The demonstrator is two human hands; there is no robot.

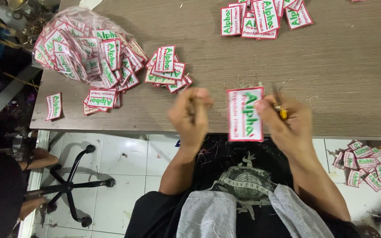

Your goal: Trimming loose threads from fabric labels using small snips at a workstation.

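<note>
A: What's the right hand point(287, 121) got?

B: A white patch point(244, 114) with a red border and green and red lettering, pinched at its right edge between thumb and fingers, held upright just over the near edge of the table point(331, 66). The same hand also grips a small snipper point(279, 105) with a yellow handle, its blades pointing away from the person.

A: And the left hand point(191, 115)?

B: Curled shut, just left of the patch and not touching it. It's blurred; I can't tell whether anything is in it.

A: What else is on the table?

B: A clear bag point(73, 46) stuffed with patches at the far left, a spill point(111, 94) of them beside it, a small stack point(166, 70) near the left hand, and another pile point(265, 17) at the far edge. One patch point(54, 106) lies alone at the left corner. Thread scraps point(243, 83) are scattered by the held patch.

A: Anything below?

B: More patches point(364, 169) on the right, and a swivel-chair base point(69, 185) on the tiled floor.
</note>
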